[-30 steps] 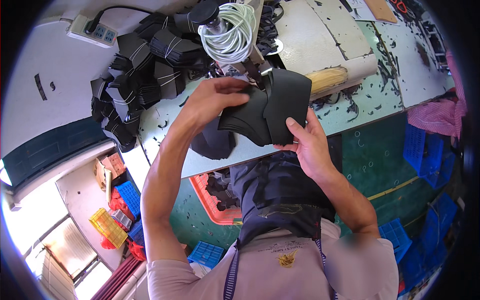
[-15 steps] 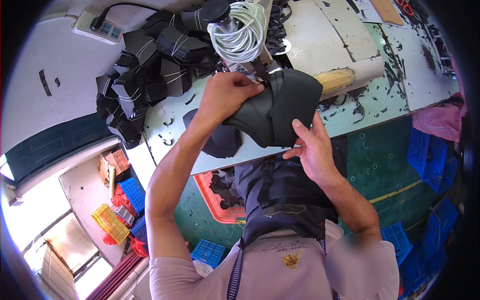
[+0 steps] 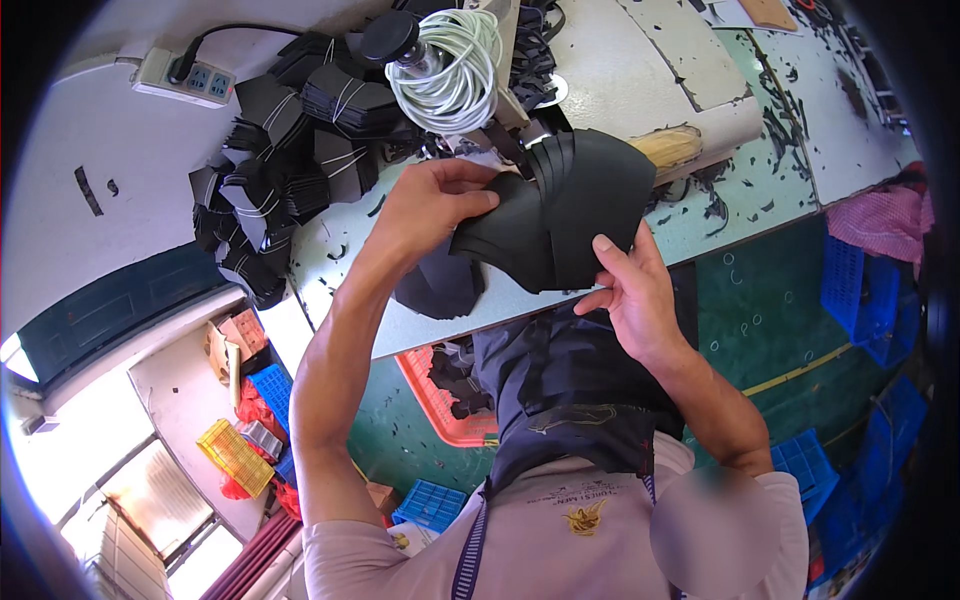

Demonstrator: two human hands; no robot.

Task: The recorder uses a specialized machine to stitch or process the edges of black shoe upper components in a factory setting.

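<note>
Between my hands is a fanned stack of black foam-like sheets (image 3: 600, 200) with curved edges, held over the front of the table. My left hand (image 3: 430, 205) pinches the stack's left side, thumb on top and fingers partly hidden beyond the edge. At the lower right edge, my right hand (image 3: 640, 295) grips it with the thumb on top; some fingers are hidden underneath. The stack's upper edge reaches the metal part of a machine (image 3: 538, 132). Below my left hand, another dark cut piece (image 3: 440, 285) lies on the table.
Banded bundles of black pieces (image 3: 265, 190) pile up at the left, near a power strip (image 3: 185, 78). A coil of pale cord (image 3: 450, 75) hangs by the black knob (image 3: 390, 37). Black scraps litter the table (image 3: 740, 215). An orange basket (image 3: 420, 385) of scraps sits below.
My left hand has shifted slightly left and its thumb now lies flatter on the stack. The upper layers look more fanned out. The whole view has shifted a little.
</note>
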